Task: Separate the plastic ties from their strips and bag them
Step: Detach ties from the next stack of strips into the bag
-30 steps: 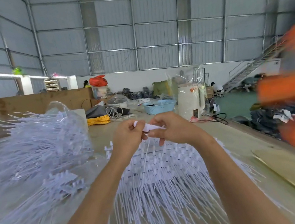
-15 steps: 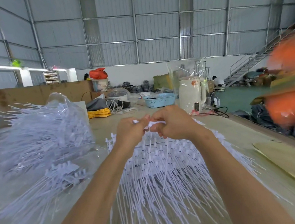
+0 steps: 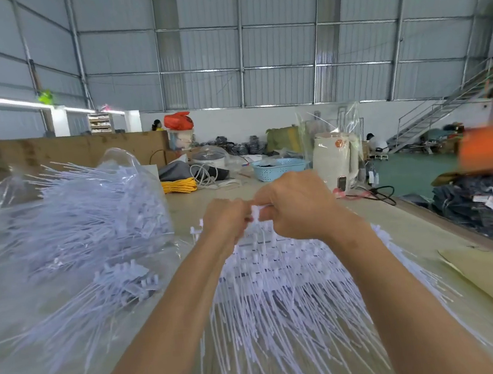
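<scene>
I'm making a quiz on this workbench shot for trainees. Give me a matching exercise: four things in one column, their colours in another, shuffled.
Things:
1. plastic basket
2. coiled rope
3. kettle
4. plastic ties

Colours:
A. yellow
B. white
C. light blue
D. cream

Pairs: 1-C, 2-A, 3-D, 4-B

Both forearms (image 3: 174, 318) bare, no sleeves showing.
</scene>
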Action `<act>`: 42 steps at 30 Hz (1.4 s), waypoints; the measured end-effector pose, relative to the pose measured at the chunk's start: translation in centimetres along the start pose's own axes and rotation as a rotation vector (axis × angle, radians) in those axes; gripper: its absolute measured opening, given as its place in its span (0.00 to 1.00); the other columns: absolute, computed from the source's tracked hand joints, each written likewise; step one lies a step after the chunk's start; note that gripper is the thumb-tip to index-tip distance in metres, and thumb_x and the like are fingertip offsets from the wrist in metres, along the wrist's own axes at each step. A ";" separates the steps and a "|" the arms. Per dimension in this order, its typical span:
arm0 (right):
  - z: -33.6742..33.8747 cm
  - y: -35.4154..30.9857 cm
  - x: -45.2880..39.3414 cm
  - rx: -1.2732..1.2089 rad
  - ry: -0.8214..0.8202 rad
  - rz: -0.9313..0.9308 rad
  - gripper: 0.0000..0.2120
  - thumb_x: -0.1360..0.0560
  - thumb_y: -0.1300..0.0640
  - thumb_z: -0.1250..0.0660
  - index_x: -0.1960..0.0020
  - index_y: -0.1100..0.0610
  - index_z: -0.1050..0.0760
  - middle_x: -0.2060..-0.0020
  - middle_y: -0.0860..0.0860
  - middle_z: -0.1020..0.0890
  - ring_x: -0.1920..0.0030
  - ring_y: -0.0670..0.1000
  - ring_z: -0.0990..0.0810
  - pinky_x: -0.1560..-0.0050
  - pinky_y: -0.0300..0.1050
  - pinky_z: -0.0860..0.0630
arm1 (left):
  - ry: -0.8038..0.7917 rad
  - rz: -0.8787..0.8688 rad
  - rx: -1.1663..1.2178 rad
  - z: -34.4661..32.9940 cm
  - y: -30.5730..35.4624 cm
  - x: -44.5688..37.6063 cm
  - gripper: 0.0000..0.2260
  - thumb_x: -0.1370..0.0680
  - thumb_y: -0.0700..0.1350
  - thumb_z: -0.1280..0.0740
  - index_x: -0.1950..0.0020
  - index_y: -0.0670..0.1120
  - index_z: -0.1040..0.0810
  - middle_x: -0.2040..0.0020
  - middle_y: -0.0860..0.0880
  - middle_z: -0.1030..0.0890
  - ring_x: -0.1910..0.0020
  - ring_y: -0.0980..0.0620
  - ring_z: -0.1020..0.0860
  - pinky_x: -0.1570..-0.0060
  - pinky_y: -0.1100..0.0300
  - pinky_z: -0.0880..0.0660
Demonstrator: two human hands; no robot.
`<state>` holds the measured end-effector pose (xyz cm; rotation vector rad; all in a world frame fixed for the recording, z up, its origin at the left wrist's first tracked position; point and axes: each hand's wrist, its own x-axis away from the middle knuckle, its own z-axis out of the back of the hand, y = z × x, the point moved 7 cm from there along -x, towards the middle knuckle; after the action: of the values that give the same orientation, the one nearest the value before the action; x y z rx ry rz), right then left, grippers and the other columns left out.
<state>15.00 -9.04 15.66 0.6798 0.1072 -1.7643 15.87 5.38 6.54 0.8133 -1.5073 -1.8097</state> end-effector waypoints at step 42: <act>-6.8 4.6 -0.3 -0.581 -0.047 -0.173 0.09 0.28 0.57 0.29 0.67 0.55 0.25 0.73 0.50 0.25 0.67 0.54 0.28 0.66 0.44 0.34 | -0.071 -0.334 -0.074 -1.5 1.8 1.5 0.22 0.22 0.46 0.34 0.74 0.41 0.30 0.83 0.53 0.32 0.84 0.57 0.39 0.81 0.68 0.42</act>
<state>21.86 -7.49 11.46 0.2087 0.6350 -1.7891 16.33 3.08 7.98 1.0216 -1.4017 -2.1433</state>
